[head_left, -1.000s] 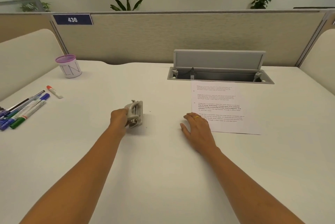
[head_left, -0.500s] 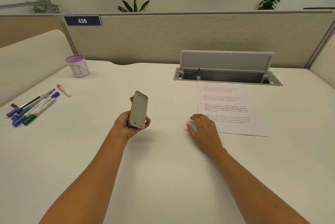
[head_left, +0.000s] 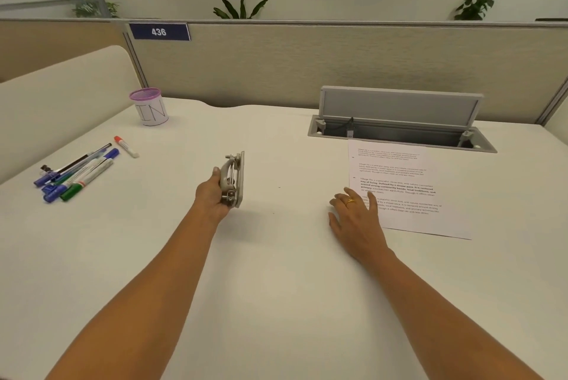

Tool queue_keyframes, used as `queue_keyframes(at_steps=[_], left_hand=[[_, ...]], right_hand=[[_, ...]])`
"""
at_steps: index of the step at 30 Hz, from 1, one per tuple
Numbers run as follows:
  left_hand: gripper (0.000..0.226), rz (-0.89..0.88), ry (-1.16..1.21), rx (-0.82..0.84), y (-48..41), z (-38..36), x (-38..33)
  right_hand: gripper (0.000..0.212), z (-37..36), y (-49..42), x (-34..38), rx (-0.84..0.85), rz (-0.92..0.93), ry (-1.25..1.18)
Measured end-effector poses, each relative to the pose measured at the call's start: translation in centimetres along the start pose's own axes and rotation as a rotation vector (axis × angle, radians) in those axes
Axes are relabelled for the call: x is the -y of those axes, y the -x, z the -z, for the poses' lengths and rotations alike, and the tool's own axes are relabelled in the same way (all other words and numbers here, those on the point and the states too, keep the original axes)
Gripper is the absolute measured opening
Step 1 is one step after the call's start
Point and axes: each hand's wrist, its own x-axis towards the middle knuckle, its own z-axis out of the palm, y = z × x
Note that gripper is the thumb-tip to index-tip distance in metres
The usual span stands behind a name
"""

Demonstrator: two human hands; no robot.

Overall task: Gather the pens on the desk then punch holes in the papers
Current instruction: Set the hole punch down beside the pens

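Observation:
My left hand [head_left: 212,193] grips a grey hole punch [head_left: 234,179] at mid-desk, held on its side with the base plate facing right. My right hand [head_left: 358,215] lies flat with straight fingers on the near left corner of the printed paper [head_left: 399,186], which lies on the white desk [head_left: 276,272]. At the left, several pens and markers [head_left: 75,173] lie bunched together, and a red-capped marker [head_left: 126,146] lies apart just beyond them.
A purple-rimmed cup marked "IN" [head_left: 149,106] stands at the back left. An open grey cable hatch [head_left: 399,121] sits behind the paper. A beige partition [head_left: 307,63] closes the desk's far side, and a cream side panel [head_left: 61,87] stands at the left.
My left hand lifted the hole punch off the desk, turned its underside up, then rotated it onto its side. The right hand has stayed on the paper.

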Motion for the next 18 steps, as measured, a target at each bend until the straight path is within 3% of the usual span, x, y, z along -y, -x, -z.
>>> queue_keyframes(at_steps=[3,7,11,14,18], left_hand=[[0.033,-0.092,-0.135,-0.11,-1.2,1.6,-1.2],[0.03,-0.217,-0.465,-0.33,-3.9,4.8,-3.1],[0.045,-0.296,-0.777,-0.388,-6.1,8.4,-5.3],[0.046,-0.321,-0.907,-0.408,-7.5,10.8,-7.2],[0.048,-0.325,-1.026,-0.403,-9.5,13.4,-9.6]], right_hand=[[0.022,0.3,-0.6,0.9,0.041,0.068,0.09],[0.035,-0.4,-1.9,2.6,0.143,0.11,0.022],[0.039,-1.1,-2.7,4.4,0.167,0.082,-0.088],[0.04,-1.4,-3.4,5.4,0.233,-0.088,-0.251],[0.038,-2.1,-4.1,6.2,0.211,-0.12,-0.253]])
